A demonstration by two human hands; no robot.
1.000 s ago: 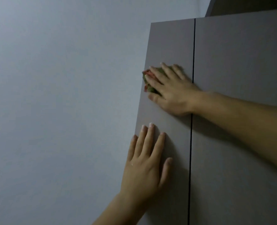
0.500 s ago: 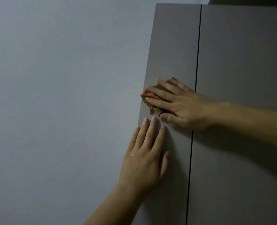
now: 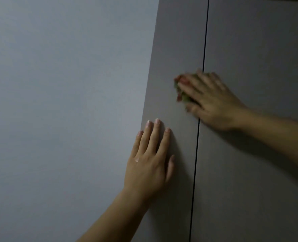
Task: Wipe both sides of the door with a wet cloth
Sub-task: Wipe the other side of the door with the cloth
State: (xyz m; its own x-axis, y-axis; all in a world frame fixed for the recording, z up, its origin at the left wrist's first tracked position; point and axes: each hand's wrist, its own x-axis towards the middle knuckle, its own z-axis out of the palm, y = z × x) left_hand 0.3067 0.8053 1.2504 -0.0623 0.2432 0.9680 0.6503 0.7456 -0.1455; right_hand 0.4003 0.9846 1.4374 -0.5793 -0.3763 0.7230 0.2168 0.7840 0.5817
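Both hands were on the door (image 3: pixel 176 41) and well apart. The left hand (image 3: pixel 148 165) lay flat with straight fingers near the door's 9 o'clock edge, holding nothing. The right hand (image 3: pixel 213 102), at about 2 o'clock from the left, had its fingers spread over a bunched green-and-red cloth (image 3: pixel 183 95) and pressed it to the door just beside the dark gap (image 3: pixel 205 41). That hand was smeared, so I could not tell whether the thumb also pinched the cloth or only pushed on it.

A pale wall (image 3: pixel 66 84) stood at 9 o'clock of the door and a second grey panel (image 3: pixel 258 49) at 3 o'clock.

By my reading, the step was wiping the front face, with much of it and the whole back side yet to do. Doing it well seemed to call for:
- even pressure through the flat of the fingers, so the wad did not roll up
- overlapping strokes from the 12 o'clock end towards 6 o'clock, so drips fell on unwiped surface
- wiping right up to the gap and the 9 o'clock edge
- keeping the left palm braced, and shifting it so the patch beneath it got wiped too
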